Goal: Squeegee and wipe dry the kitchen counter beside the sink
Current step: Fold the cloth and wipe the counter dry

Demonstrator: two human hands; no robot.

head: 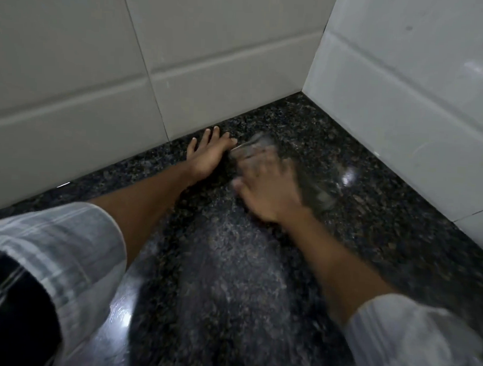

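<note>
The dark speckled granite counter (371, 216) runs into a corner of white tiled walls. My left hand (205, 157) lies flat on it near the back wall, fingers spread and holding nothing. Just to its right, my right hand (267, 193) is motion-blurred, its fingers curled over a see-through tool (327, 183) pressed on the counter. The tool is too smeared to make out its shape. A dull, streaky wet patch (231, 271) stretches from my right hand towards me.
The back tiled wall (184, 69) and the right tiled wall (418, 93) meet at the corner behind my hands. A bright glossy reflection (121, 313) shows on the near counter. Striped sleeves cover both upper arms.
</note>
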